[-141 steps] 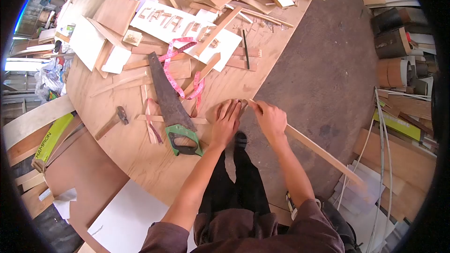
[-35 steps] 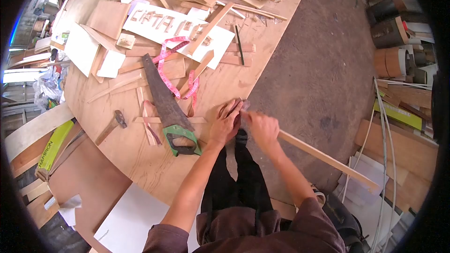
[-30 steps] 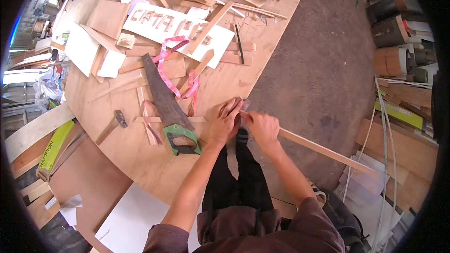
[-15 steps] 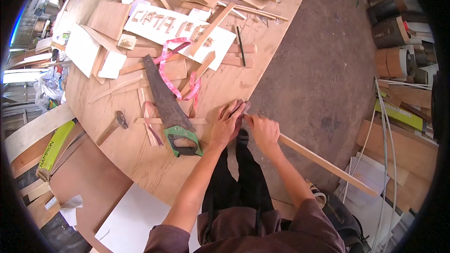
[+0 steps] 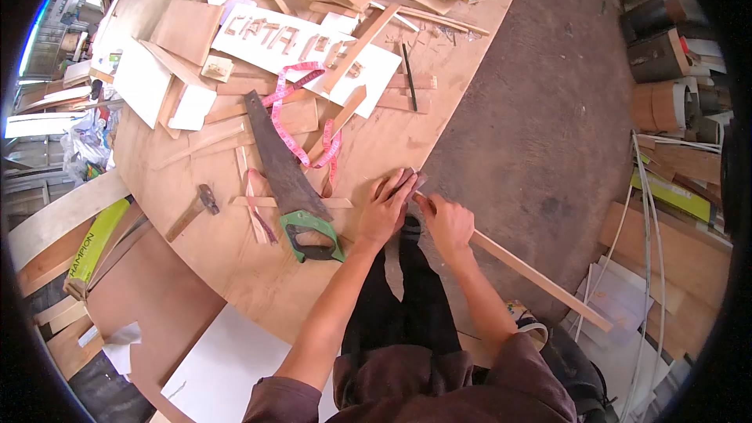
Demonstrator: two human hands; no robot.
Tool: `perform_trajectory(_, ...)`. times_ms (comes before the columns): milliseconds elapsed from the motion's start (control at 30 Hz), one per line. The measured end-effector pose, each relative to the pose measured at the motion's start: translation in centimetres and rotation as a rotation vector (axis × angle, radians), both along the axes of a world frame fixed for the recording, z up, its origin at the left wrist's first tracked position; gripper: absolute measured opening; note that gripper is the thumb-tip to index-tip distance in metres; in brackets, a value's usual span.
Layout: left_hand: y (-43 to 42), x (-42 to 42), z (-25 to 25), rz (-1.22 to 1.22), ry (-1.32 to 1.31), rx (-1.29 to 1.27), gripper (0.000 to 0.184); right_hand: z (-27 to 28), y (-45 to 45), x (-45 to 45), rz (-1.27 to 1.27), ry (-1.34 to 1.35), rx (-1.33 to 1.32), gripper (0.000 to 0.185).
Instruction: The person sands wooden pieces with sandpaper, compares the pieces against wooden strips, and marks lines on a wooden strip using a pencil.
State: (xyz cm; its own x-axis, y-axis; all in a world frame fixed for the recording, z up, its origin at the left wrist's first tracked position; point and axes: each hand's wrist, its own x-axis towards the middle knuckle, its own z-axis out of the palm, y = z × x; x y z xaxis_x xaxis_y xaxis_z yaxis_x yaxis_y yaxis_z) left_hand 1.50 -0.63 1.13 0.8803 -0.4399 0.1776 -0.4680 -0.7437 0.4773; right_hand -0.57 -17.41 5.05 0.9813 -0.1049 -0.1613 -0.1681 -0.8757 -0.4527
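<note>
At the near table edge, my left hand (image 5: 384,211) is closed over a small brownish-grey folded piece (image 5: 413,180) that looks like sandpaper. Its fingers hide most of it. My right hand (image 5: 450,225), close beside on the right, grips a long thin wooden strip (image 5: 540,278). From that fist the strip slants down to the right over the floor; its other end runs towards my left hand and is hidden. Left of my hands lies a handsaw (image 5: 282,160) with a green handle, with a thin wood slat (image 5: 338,203) passing by it.
A pink measuring tape (image 5: 280,121) curls over wood scraps near the saw. A hammer (image 5: 194,213) lies at the left on the plywood table (image 5: 196,262). Behind are a white lettered board (image 5: 258,35), a dark thin rod (image 5: 410,77) and piled offcuts. Boards lean at the right.
The wooden strip has slid up-left towards my left hand, its lower end now nearer to me. Both hands keep their grip. The whole view has shifted slightly.
</note>
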Motion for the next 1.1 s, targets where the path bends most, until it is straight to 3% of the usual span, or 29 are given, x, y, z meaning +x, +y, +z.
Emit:
perform_trajectory(533, -0.3, -0.2, -0.6, 0.031, -0.019, 0.000, 0.055, -0.6, 1.1, -0.8, -0.008, -0.059, -0.053, 0.035)
perform_trajectory(700, -0.4, -0.2, -0.7, 0.010, -0.054, 0.062, 0.051, -1.4, -0.3, 1.1, -0.013, -0.016, -0.100, 0.029)
perform_trajectory(767, -0.5, 0.0, -0.4, 0.025, -0.054, -0.028, 0.051, -1.2, 0.4, 0.4, -0.031, -0.108, -0.052, 0.030)
perform_trajectory(833, -0.2, 0.2, -0.7, 0.023, -0.047, -0.027, 0.051, -0.2, 0.8, -1.0, 0.063, -0.058, -0.003, 0.034)
perform_trajectory(1100, -0.4, -0.2, -0.8, 0.030, -0.062, -0.034, 0.050, -0.4, 0.8, -0.5, 0.021, 0.002, 0.010, 0.032)
